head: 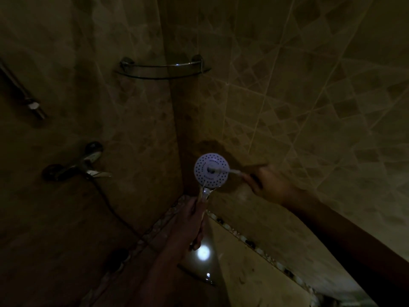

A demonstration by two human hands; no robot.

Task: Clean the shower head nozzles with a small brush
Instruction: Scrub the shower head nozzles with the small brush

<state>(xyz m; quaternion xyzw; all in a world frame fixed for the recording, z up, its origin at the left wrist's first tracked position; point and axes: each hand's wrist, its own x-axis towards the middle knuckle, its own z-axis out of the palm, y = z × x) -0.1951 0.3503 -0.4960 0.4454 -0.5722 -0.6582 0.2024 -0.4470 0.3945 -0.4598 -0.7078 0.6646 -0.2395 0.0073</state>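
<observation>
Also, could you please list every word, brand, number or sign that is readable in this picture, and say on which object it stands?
No text can be read anywhere.
On the shower head, faint marks near the centre of its white face may be lettering, but they are too small and blurred to read.
On the brush, the mixer tap and the corner shelf, no lettering shows in this dim picture.

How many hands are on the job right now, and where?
2. The left hand grips the shower head by its handle from below. The right hand, at its right, holds the small brush against the nozzle face. No others show.
</observation>
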